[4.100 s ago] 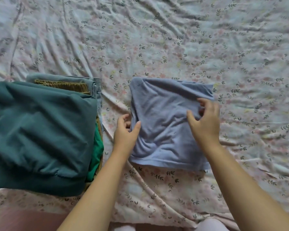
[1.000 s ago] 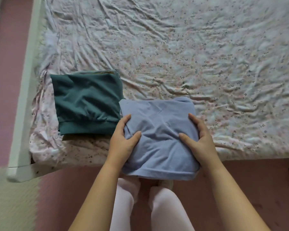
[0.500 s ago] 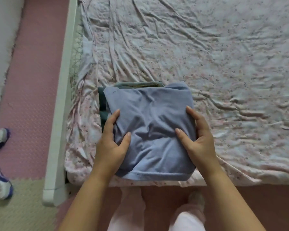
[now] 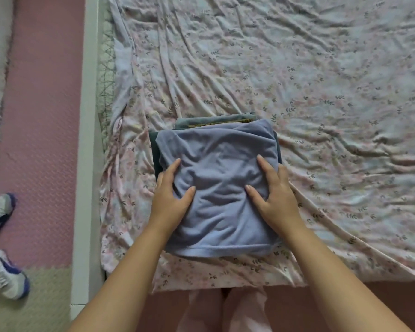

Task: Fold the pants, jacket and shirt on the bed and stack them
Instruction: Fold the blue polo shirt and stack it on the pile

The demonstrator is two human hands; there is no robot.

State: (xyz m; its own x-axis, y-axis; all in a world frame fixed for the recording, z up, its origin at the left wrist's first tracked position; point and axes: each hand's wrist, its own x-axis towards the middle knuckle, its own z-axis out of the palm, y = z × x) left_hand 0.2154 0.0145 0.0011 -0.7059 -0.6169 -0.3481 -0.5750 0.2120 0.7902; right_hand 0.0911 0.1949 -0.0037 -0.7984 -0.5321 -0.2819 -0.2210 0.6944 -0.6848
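Observation:
A folded lavender-blue shirt (image 4: 221, 159) lies on top of a stack near the bed's front left corner. Under it a dark teal jacket (image 4: 153, 152) shows only as a thin edge on the left and right. The grey-blue pants (image 4: 213, 119) stick out at the far side of the stack. My left hand (image 4: 170, 200) holds the shirt's left side and my right hand (image 4: 273, 200) holds its right side. Both thumbs lie on top of the cloth, which bunches between thumb and fingers.
The wrinkled floral bed sheet (image 4: 297, 80) stretches far and right of the stack. A white bed rail (image 4: 86, 164) runs along the left edge. Two sneakers (image 4: 5, 276) sit on the pink floor mat (image 4: 38, 116) at the left. My legs stand at the bed's front edge.
Both hands carried the folded shirt from the bed's middle leftwards and set it on the teal jacket, which is now almost covered. Over the last half second the shirt settled further back on the stack.

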